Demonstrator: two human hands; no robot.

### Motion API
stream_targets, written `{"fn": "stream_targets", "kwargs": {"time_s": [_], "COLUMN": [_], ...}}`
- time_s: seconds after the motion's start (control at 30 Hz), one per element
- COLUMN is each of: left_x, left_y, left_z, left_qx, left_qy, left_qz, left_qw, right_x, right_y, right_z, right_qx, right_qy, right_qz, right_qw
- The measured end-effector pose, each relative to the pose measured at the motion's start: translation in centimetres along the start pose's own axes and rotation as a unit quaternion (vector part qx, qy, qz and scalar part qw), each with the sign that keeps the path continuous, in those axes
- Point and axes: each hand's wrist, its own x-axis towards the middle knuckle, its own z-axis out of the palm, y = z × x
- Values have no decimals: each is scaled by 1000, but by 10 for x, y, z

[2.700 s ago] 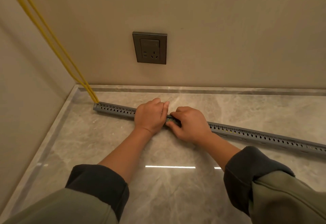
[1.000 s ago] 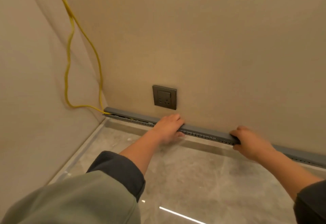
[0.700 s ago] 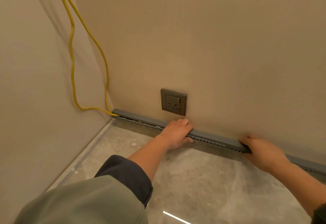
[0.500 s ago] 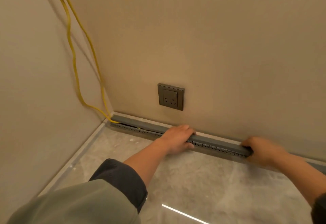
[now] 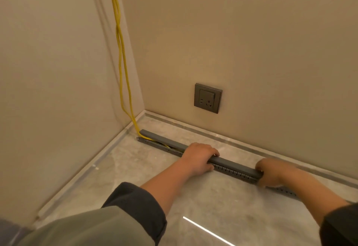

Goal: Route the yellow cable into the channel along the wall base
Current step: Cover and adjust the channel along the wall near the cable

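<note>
A grey slotted cable channel (image 5: 235, 167) lies on the marble floor, running from the corner toward the right, a little out from the wall base. A doubled yellow cable (image 5: 122, 67) hangs down the wall corner and enters the channel's left end, where the grey cover (image 5: 155, 135) sits lifted and skewed off the base. My left hand (image 5: 199, 157) grips the channel over its top near the middle. My right hand (image 5: 271, 172), slightly blurred, grips it further right. The channel's far right part is hidden behind my right arm.
A dark grey wall socket (image 5: 208, 98) sits low on the back wall above the channel. A marble skirting strip (image 5: 242, 141) runs along both walls. The left wall (image 5: 48, 90) closes the corner. A bright light streak (image 5: 205, 230) reflects on the floor.
The channel has come down from against the wall base onto the floor, a little away from the wall. The cable now hangs straighter. Both hands keep their grip.
</note>
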Motion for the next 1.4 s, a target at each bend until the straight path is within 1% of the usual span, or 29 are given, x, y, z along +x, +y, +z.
{"fn": "stream_targets", "kwargs": {"time_s": [0.1, 0.2, 0.33, 0.43, 0.53, 0.6, 0.7, 0.8, 0.93, 1.1, 1.3, 1.4], "left_x": [-17, -31, -48, -64, -72, -72, -69, -69, -70, -72, -81, -83], "left_y": [-31, -75, -146, -197, -221, -225, -233, -242, -252, -259, -262, -260], "left_z": [0, -2, -8, -18, -27, -27, -26, -24, -21, -19, -21, -20], "left_qx": [7, 19, 61, 108, 171, 172, 147, 145, 131, 118, -17, -59], "left_qy": [23, 39, 36, 52, 44, 58, 76, 84, 83, 85, 145, 142], "left_qz": [-34, -45, -33, -26, 7, 23, 25, -1, -16, 9, -1, -16], "left_qw": [999, 998, 997, 992, 984, 983, 986, 986, 988, 989, 989, 988], "right_x": [13, 32, 62, 83, 97, 106, 116, 117, 115, 113, 111, 110], "right_y": [-46, -97, -170, -226, -273, -296, -310, -307, -303, -306, -304, -304], "right_z": [-7, -15, -27, -36, -40, -40, -38, -36, -36, -31, -37, -40], "right_qx": [56, 87, 139, 171, 196, 210, 215, 210, 201, 213, 233, 235], "right_qy": [27, 42, 79, 125, 180, 196, 210, 235, 268, 270, 292, 282], "right_qz": [-43, -73, -107, -126, -136, -139, -143, -157, -166, -161, -149, -153], "right_qw": [997, 993, 981, 969, 954, 948, 943, 936, 927, 925, 916, 917]}}
